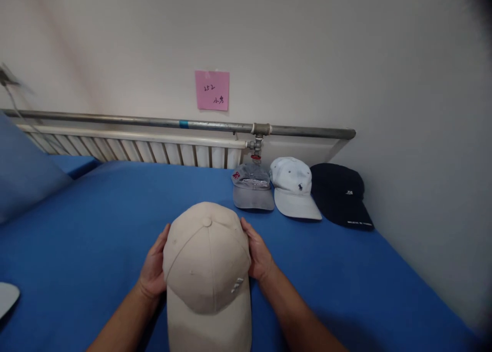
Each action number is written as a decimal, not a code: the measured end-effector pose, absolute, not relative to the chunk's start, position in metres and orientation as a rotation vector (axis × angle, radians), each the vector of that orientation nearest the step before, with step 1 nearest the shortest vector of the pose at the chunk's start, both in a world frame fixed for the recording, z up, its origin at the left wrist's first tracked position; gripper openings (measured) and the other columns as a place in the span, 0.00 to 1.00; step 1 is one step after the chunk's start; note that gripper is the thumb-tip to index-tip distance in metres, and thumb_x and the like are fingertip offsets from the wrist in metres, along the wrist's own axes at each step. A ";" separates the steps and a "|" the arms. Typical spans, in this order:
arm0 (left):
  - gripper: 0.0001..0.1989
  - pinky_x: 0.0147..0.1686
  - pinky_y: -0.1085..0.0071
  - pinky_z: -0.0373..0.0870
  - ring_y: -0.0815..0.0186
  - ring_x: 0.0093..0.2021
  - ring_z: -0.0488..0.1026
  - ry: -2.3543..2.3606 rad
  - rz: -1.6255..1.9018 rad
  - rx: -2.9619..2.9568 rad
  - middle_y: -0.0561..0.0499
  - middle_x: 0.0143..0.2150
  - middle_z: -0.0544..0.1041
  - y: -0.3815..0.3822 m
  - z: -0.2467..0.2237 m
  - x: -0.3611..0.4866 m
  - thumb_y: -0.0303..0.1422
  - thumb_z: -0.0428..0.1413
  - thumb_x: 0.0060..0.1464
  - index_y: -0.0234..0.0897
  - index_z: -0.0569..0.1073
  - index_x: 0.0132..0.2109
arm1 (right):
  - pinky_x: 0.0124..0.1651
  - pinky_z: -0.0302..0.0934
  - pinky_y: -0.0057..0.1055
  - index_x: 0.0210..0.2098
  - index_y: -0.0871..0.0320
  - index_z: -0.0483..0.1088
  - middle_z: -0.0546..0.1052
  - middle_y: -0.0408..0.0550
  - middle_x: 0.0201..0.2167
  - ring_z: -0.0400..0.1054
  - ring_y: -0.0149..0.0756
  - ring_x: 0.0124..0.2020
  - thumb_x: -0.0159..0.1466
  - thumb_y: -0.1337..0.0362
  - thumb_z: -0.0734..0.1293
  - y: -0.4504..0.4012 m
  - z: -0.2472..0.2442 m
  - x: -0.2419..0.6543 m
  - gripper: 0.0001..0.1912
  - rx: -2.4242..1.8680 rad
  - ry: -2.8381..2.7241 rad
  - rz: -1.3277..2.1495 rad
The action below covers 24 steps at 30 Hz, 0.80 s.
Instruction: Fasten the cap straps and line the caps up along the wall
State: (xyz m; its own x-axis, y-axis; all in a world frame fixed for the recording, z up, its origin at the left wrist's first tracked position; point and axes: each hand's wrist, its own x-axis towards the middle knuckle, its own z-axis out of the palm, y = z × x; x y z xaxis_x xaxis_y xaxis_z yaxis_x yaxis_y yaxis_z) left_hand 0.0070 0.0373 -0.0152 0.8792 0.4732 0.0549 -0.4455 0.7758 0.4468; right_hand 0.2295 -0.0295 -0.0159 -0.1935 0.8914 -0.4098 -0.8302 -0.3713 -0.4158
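Observation:
A beige baseball cap (209, 260) is held up in front of me, its crown facing up and its brim toward me. My left hand (156, 265) is pressed to the cap's left side, with the fingertips partly hidden behind it. On the opposite side my right hand (257, 252) grips the crown's edge, its fingers also partly covered. Beyond the hands, a grey cap (252, 188), a white cap (294, 188) and a black cap (340, 195) sit in a row on the blue cloth (115, 229), brims toward me.
Behind the cloth runs a white radiator (172, 152) beneath a metal pipe (134, 120), with a red-handled valve (256, 157). A pink note (212, 90) is stuck to the wall. A blue pillow-like shape (26, 172) stands at left; a white edge (7, 298) shows below it.

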 end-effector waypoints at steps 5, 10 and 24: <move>0.20 0.57 0.55 0.68 0.51 0.48 0.78 0.275 0.609 0.348 0.43 0.32 0.83 0.041 -0.014 0.010 0.37 0.47 0.64 0.35 0.83 0.40 | 0.49 0.67 0.40 0.36 0.61 0.76 0.82 0.51 0.31 0.77 0.45 0.42 0.61 0.51 0.66 -0.029 -0.015 0.229 0.18 -0.746 -0.079 1.774; 0.20 0.56 0.54 0.68 0.50 0.49 0.78 0.352 0.644 0.261 0.43 0.33 0.83 0.042 -0.016 0.010 0.39 0.48 0.63 0.35 0.83 0.39 | 0.50 0.67 0.39 0.34 0.60 0.76 0.81 0.48 0.26 0.77 0.44 0.40 0.60 0.55 0.69 -0.026 -0.023 0.230 0.13 -0.800 -0.035 1.681; 0.16 0.55 0.57 0.70 0.53 0.45 0.79 0.417 0.622 0.334 0.43 0.31 0.83 0.042 -0.025 0.012 0.30 0.49 0.60 0.31 0.82 0.38 | 0.46 0.68 0.39 0.31 0.59 0.76 0.81 0.47 0.23 0.77 0.42 0.35 0.64 0.57 0.63 -0.019 -0.023 0.230 0.14 -0.880 -0.014 1.594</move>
